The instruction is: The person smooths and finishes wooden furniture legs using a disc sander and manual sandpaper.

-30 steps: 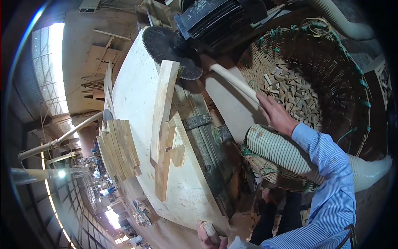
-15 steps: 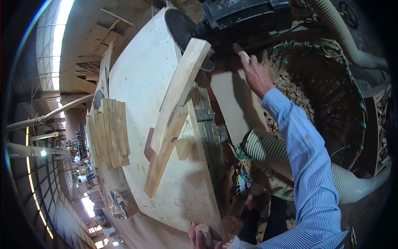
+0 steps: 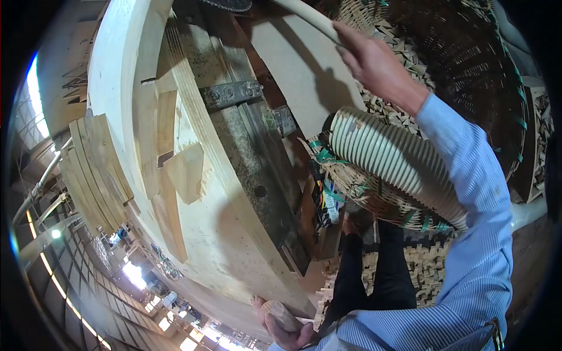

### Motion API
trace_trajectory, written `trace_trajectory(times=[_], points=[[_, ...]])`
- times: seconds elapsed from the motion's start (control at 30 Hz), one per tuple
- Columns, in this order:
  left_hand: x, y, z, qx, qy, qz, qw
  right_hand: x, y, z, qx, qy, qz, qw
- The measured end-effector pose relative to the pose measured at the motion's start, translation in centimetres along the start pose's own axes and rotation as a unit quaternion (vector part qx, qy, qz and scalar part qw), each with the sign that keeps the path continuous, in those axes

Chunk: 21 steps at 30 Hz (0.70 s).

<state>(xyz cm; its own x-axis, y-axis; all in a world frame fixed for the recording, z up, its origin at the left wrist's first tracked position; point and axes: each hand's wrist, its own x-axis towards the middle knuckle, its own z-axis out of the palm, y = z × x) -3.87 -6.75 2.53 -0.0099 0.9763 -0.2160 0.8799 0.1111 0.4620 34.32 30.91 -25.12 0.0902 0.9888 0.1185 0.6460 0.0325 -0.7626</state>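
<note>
The right hand [image 3: 374, 64], at upper centre-right of the frame, was closed around the near end of a pale wooden stick [image 3: 307, 14]. That stick slanted up to the top edge, just right of the circular saw blade [image 3: 231, 4] in the picture, and its far end was cut off from view. At bottom centre the left hand [image 3: 284, 334] was curled round a short wooden piece [image 3: 283, 316] by the corner of the desk [image 3: 205, 234]; how tightly, I could not tell

The step in hand looked like handling rather than cutting — the stick lay off to the side of the wooden jig [image 3: 186, 175] at left of centre. Wood offcuts [image 3: 401, 50] showed beyond the right hand, in the wicker basket [image 3: 468, 76] at upper right. As I judged it, the next move called for a firm grip on the stick, fingers well apart from the blade — and a steady left hand
</note>
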Motion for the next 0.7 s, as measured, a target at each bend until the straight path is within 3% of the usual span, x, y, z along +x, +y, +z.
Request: trace_trajectory(times=[0.07,0.27,0.33,0.4,0.43,0.5,0.57,0.7], points=[[-0.8,0.3,0.5,-0.026,0.026,-0.045,0.998,-1.6,0.9,-1.8,0.037,0.033,-0.054,0.997],[-1.6,1.6,1.1,-0.098,0.083,-0.154,0.980,-2.5,0.7,-4.5,-0.004,-0.006,-0.019,1.000],[-0.2,1.0,0.2,-0.046,0.042,-0.047,0.997,-2.4,0.2,-4.7,-0.004,0.002,-0.013,1.000],[1.8,0.8,-0.6,0.005,0.006,0.057,0.998,-3.0,-1.7,-5.3,0.073,-0.020,0.100,0.992],[2.5,0.9,-0.8,0.032,-0.007,0.107,0.994,-4.0,-2.1,-5.2,0.075,-0.022,0.090,0.993],[3.5,1.7,-0.9,0.045,-0.008,0.104,0.994,-7.0,-1.5,-4.9,0.210,0.011,0.136,0.968],[4.5,2.0,-0.9,0.019,-0.036,0.125,0.991,-10.1,-3.3,-6.5,0.252,0.010,0.172,0.952],[5.5,3.0,-0.9,0.027,-0.035,0.117,0.992,-17.2,-7.5,-11.9,0.207,-0.039,0.206,0.955]])
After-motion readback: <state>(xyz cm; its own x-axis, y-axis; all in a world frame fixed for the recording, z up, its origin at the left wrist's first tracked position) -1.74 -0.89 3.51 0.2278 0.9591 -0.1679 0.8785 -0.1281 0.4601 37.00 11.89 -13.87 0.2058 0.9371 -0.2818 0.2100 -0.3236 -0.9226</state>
